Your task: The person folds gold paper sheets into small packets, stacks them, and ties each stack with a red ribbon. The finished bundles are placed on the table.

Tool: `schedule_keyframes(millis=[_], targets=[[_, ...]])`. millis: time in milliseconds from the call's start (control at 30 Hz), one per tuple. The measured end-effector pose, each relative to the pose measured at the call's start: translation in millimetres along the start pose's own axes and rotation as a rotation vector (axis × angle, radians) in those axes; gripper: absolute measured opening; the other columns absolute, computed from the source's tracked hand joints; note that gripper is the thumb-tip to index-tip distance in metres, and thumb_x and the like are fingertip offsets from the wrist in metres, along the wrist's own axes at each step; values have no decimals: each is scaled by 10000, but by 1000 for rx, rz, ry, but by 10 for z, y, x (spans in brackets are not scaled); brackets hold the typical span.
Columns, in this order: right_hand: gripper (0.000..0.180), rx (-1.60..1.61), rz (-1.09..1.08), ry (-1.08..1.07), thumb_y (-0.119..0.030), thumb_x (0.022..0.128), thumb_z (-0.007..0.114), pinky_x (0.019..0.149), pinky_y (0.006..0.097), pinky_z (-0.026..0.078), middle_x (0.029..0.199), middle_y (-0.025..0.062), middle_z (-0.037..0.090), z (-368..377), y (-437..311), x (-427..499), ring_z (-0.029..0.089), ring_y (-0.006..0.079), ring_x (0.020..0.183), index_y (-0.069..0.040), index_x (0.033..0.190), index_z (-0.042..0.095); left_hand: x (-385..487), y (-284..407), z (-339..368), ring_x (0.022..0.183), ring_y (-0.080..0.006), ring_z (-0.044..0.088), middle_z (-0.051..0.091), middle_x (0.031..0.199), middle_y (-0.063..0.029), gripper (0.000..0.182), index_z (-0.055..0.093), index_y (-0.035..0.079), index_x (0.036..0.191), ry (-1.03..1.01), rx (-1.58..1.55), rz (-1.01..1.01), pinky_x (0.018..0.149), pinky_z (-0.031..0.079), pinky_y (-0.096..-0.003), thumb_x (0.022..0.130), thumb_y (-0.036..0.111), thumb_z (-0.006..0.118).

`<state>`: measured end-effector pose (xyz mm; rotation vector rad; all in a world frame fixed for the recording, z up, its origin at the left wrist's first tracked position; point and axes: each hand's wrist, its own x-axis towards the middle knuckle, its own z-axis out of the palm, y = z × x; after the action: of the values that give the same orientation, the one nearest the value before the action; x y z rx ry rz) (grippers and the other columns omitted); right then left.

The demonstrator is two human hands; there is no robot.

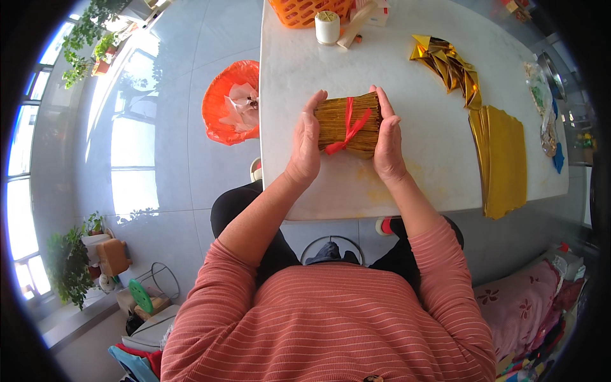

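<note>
A thick bundle of tightly packed gold paper (332, 123) sits on the white tabletop (329, 196) in front of me. A red ribbon (354, 128) is tied around its middle, with a loose end across the top. My left hand (305, 145) presses flat against the bundle's left side. Against its right side lies my right hand (389, 145), fingers extended, so both palms hold the bundle between them. To the right, a fanned stack of flat gold sheets (507, 160) overhangs the front table edge. Folded shiny gold foil pieces (448, 64) form a curved row beyond that stack.
An orange plastic basket (305, 13), a white spool of thread (327, 29) and a flat wooden piece (355, 26) stand at the far edge. A red-lined bin (217, 107) is left of the table. Plastic bags (544, 110) and a metal bowl (551, 74) lie far right.
</note>
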<state>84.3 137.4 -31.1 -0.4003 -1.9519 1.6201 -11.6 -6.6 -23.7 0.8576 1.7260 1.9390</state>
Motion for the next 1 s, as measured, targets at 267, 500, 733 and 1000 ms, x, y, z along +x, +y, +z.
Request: schedule_keyframes(millis=[267, 500, 733, 1000], targets=[[899, 84, -50, -54, -657, 1014, 263, 1217, 395, 153, 1574, 200, 308, -61, 55, 9, 240, 299, 1486, 78, 1530, 226, 16, 5, 11, 1462, -291, 286, 340, 1544, -210, 861, 257, -57, 1522, 15, -75, -67, 1198, 214, -386, 1008, 627, 356], [1020, 106, 53, -100, -757, 950, 287, 1221, 407, 143, 1603, 211, 250, -98, 24, -32, 192, 315, 1507, 65, 1546, 182, 257, 220, -430, 1465, -398, 256, 199, 1583, -235, 1491, 25, 52, 1589, -422, 648, 315, 1196, 277, -463, 500, 391, 986], [1178, 254, 130, -375, -707, 860, 605, 1233, 423, 98, 1642, 233, 81, -366, -30, 120, 59, 315, 1533, 32, 1570, 24, 317, 87, -402, 1297, -337, 485, 410, 1424, -180, 1471, -152, 118, 1575, -499, 515, 144, 1095, 426, -451, 570, 39, 920], [1520, -197, -88, -504, -479, 580, 935, 1242, 438, 111, 1639, 241, 19, -444, 21, 20, 32, 351, 1532, -79, 1569, -148, 356, -9, -425, 1259, -303, 503, 486, 1346, -150, 1387, -98, 103, 1586, -469, 422, 72, 1088, 410, -427, 610, 16, 884]])
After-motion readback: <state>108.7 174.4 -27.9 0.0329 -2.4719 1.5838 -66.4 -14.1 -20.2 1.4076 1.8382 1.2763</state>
